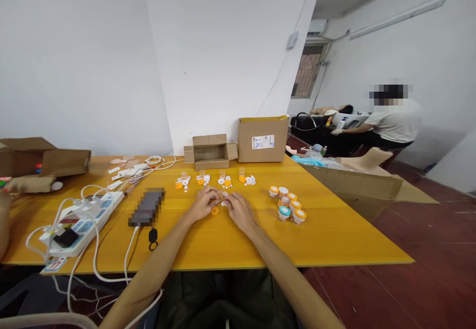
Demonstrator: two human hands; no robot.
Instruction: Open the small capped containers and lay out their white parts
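My left hand (203, 203) and my right hand (241, 211) meet over the middle of the table, fingers bent inward. The left fingertips pinch a small clear plastic piece (220, 198), ring-like in outline. Curled close on its other side, the right fingers seem to touch it, though their tips are partly hidden. An orange round lid (214, 210) lies just below the left fingertips. White toothed parts (224, 194) show between the hands. Beyond them, small groups of white discs, orange lids (179, 186) and clear cups (222, 174) form a row.
Several assembled clear jars (292, 205) with orange, white and teal lids stand at right. An open small carton (211, 154) and a taller box (263, 139) stand behind. At left are a power strip (89, 222), cables and a phone (148, 207). Another person (394, 121) sits far right.
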